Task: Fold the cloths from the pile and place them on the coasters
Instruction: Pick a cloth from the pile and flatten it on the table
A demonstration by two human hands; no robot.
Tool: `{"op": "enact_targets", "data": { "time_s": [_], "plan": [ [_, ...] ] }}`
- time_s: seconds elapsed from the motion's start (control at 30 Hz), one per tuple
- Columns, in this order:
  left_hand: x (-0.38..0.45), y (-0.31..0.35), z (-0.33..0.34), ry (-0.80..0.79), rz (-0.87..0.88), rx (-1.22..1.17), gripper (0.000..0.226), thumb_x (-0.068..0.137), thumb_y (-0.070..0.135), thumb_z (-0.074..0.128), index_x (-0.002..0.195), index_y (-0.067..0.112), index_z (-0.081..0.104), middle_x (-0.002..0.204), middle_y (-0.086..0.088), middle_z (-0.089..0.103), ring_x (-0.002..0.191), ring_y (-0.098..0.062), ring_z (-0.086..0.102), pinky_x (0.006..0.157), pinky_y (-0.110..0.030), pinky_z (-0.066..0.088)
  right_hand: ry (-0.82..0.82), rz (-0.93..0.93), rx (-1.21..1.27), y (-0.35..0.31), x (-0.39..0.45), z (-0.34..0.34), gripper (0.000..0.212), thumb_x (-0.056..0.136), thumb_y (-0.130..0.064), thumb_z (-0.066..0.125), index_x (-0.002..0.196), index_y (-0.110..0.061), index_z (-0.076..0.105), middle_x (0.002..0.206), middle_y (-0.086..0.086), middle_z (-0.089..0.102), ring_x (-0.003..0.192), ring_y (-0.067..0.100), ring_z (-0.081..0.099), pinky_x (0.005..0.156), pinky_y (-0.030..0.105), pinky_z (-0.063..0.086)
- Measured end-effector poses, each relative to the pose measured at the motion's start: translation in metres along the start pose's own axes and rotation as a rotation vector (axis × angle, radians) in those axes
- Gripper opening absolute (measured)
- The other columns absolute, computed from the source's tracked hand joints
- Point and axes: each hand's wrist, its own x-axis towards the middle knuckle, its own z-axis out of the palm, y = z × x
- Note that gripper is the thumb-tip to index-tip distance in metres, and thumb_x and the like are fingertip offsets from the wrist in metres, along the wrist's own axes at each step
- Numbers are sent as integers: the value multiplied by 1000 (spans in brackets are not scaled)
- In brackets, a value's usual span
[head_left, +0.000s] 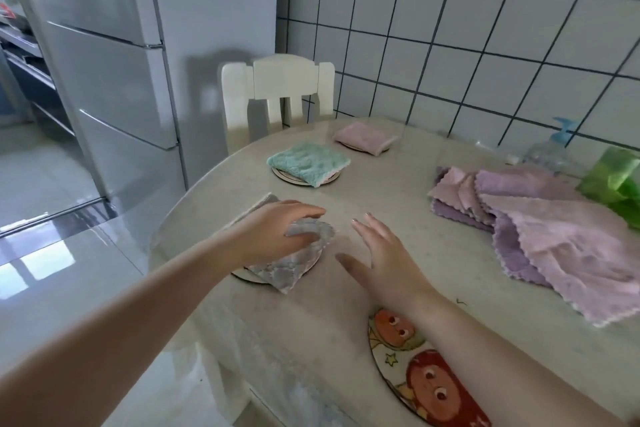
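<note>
A folded grey cloth [298, 262] lies on a round coaster [244, 277] near the table's left edge. My left hand [277, 230] rests flat on top of it, fingers curled over the cloth. My right hand [384, 253] hovers just to the right of the cloth, fingers spread and holding nothing. Farther back, a folded teal cloth [308, 163] sits on a second coaster [287, 177], and a folded pink cloth [363, 137] covers a third coaster [353, 148]. A pile of unfolded pink and purple cloths [540, 229] lies at the right. A cartoon-printed coaster [415, 378] lies bare under my right forearm.
A white chair [277, 94] stands behind the table's far end. A pump bottle [554, 149] and a green bag [613, 180] stand at the tiled wall on the right. A refrigerator [114, 55] stands to the left, beyond the table [398, 204] edge.
</note>
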Motion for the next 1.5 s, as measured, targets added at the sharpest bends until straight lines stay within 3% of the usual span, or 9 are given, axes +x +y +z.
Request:
{"op": "enact_targets", "data": {
  "time_s": [0.1, 0.23, 0.43, 0.67, 0.8, 1.03, 1.17, 1.33, 1.5],
  "plan": [
    [23, 46, 11, -43, 47, -173, 39, 89, 33, 57, 128, 28, 52, 120, 19, 56, 110, 11, 50, 98, -14, 38, 41, 64, -2, 25, -23, -21, 63, 90, -51, 45, 145, -29, 24, 156, -7, 9, 143, 12, 9, 116, 33, 14],
    [60, 110, 46, -126, 161, -255, 33, 90, 25, 57, 123, 24, 56, 117, 14, 59, 106, 9, 53, 96, -15, 39, 102, 144, -48, 74, -61, -53, 60, 90, -50, 45, 144, -30, 27, 155, -8, 14, 142, 12, 14, 114, 32, 15],
    [103, 189, 111, -230, 354, -126, 36, 92, 26, 54, 126, 14, 56, 130, -2, 56, 117, -7, 47, 95, -13, 28, 187, 302, -121, 157, -110, -95, 54, 88, -46, 52, 137, -26, 41, 152, 1, 28, 140, 18, 22, 113, 34, 21],
    [139, 229, 164, -330, 487, 264, 49, 92, 37, 52, 138, 23, 42, 154, -3, 21, 143, -21, 12, 116, -37, 14, 59, 502, -255, 213, -136, -104, 53, 89, -49, 45, 137, -26, 41, 153, -2, 23, 141, 18, 19, 114, 41, 21],
    [150, 235, 175, -366, 504, 304, 52, 92, 41, 49, 140, 23, 40, 156, -3, 16, 144, -21, 7, 116, -35, 10, 62, 431, -282, 216, -136, -108, 52, 83, -51, 39, 132, -31, 43, 141, -14, 36, 136, 17, 31, 110, 41, 26],
    [159, 235, 181, -400, 545, 316, 50, 92, 41, 49, 137, 19, 44, 156, -5, 17, 144, -22, 7, 114, -30, 9, 98, 407, -308, 218, -138, -117, 48, 85, -42, 49, 132, -32, 44, 136, -11, 45, 129, 15, 38, 107, 38, 27],
    [163, 236, 184, -381, 554, 307, 56, 91, 39, 51, 140, 14, 38, 154, -6, 21, 143, -23, 13, 116, -33, 14, 225, 346, -288, 219, -141, -121, 49, 86, -36, 52, 134, -31, 44, 136, -12, 47, 125, 16, 42, 103, 33, 32],
    [181, 249, 186, -335, 488, 309, 60, 91, 34, 49, 144, 15, 30, 153, -1, 24, 142, -19, 17, 115, -38, 18, 360, 334, -30, 215, -146, -135, 49, 90, -25, 52, 138, -21, 42, 145, -10, 38, 108, 10, 57, 92, 27, 44],
    [208, 255, 175, -318, 428, 360, 48, 86, 34, 41, 124, 9, 52, 145, 0, 36, 134, -21, 31, 108, -47, 30, 461, 274, -43, 211, -146, -154, 51, 89, -15, 51, 139, -17, 40, 147, -6, 36, 130, 9, 39, 105, 25, 35]
  ]
}}
